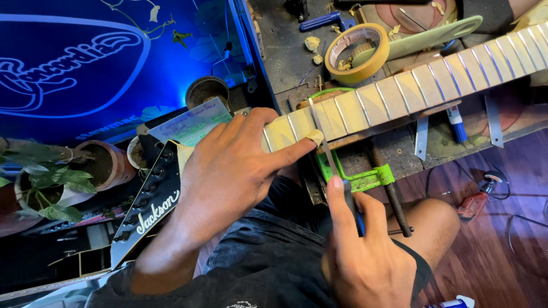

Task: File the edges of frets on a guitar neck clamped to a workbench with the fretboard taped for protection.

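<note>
**File on taped guitar neck, both hands engaged**

Right hand (365, 251), near, grips a thin metal file (324, 137) by its blue handle, index finger stretched along the shaft. File blade lies across the guitar neck (411, 91), on a fret. Left hand (228, 171) rests flat over the neck's left end, fingers extended, taped fingertip pressing beside the blade. Fretboard masked with tape between frets. Black headstock (145, 211) left of the hand. Green clamp (371, 177) under the neck. Farther on the surface (285, 51): masking tape roll (357, 51).
</note>
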